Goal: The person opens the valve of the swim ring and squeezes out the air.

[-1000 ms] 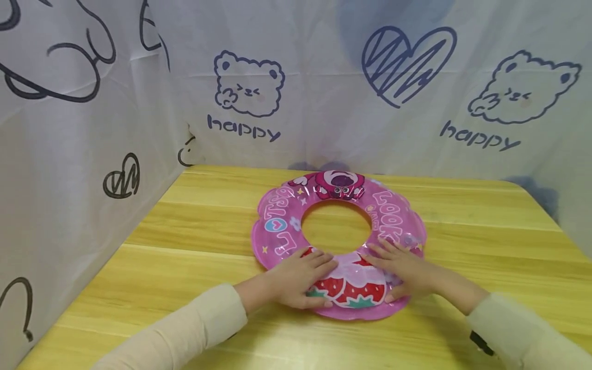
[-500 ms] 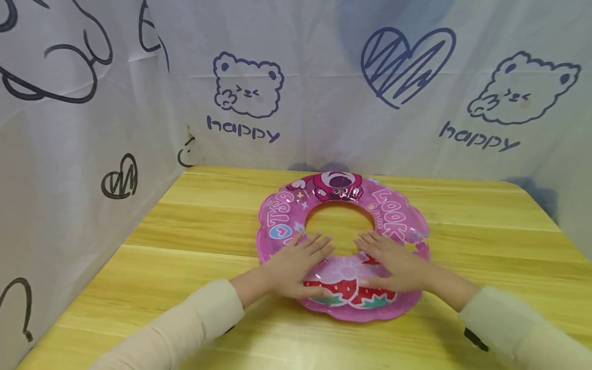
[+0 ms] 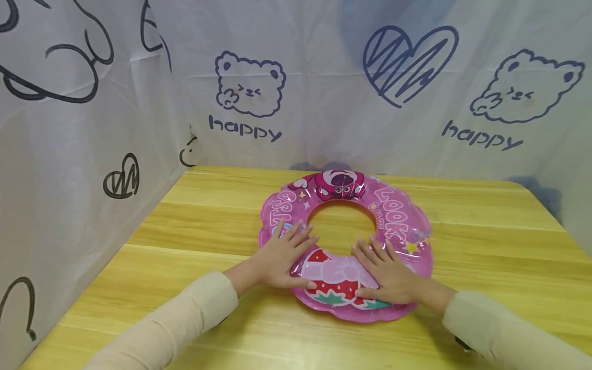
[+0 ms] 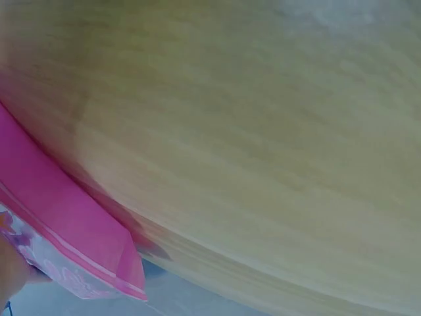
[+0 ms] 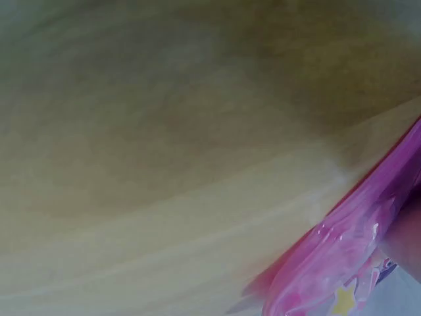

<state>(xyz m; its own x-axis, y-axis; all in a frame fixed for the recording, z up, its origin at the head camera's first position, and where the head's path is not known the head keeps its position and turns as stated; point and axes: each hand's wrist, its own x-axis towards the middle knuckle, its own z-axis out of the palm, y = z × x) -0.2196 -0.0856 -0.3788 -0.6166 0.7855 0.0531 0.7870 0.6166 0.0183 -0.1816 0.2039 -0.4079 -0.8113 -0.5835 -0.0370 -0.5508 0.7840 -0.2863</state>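
A pink inflatable swim ring [image 3: 407,216] lies flat on the wooden table, printed with a bear, strawberries and white lettering. My left hand [image 3: 282,259] rests on its near left part, fingers straight and spread. On the near right part lies my right hand [image 3: 388,277], also with straight fingers, its thumb over a strawberry print. In the left wrist view the ring's pink side [image 4: 72,204] shows at the lower left, with a bit of the hand at the edge. The right wrist view catches the ring's shiny edge [image 5: 335,257] at the lower right.
The yellow wood-grain table [image 3: 185,221] extends around the ring. White cloth [image 3: 324,123] with drawn bears, hearts and "happy" hangs behind it, close to the ring's far edge. More cloth [image 3: 69,180] runs along the left side.
My left hand has slid left and slightly away along the ring, uncovering strawberry print. My right hand has shifted a little left. The ring has turned slightly and moved a little right.
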